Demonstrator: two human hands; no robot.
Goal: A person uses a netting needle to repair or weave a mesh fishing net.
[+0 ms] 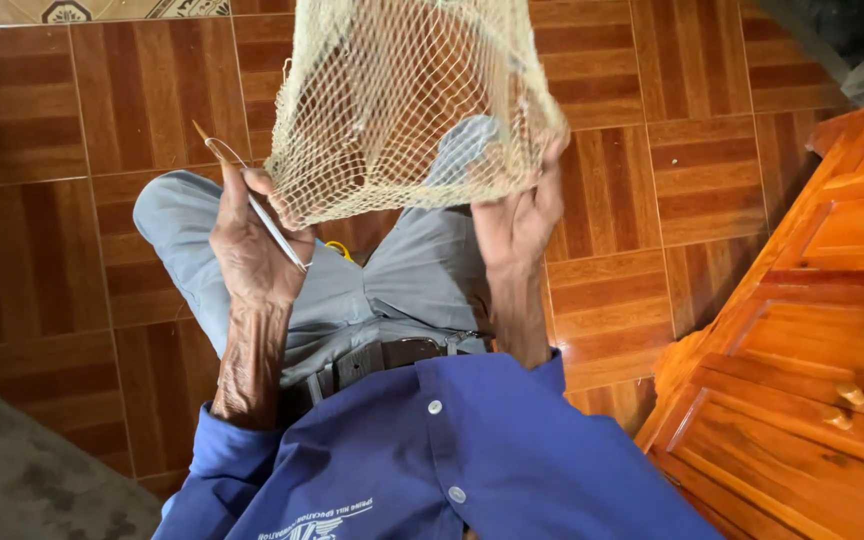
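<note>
Your left hand [252, 250], left of centre, has its fingers closed around a thin netting needle [252, 200] and touches the net's lower edge. Your right hand [522, 215] pinches the cream mesh net [402, 100], which hangs bunched at upper centre, over your grey-trousered lap.

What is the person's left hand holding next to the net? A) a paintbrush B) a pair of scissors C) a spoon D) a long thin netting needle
D: the left hand grips a long thin netting needle beside the cream mesh net, whose lower edge the right hand holds.
</note>
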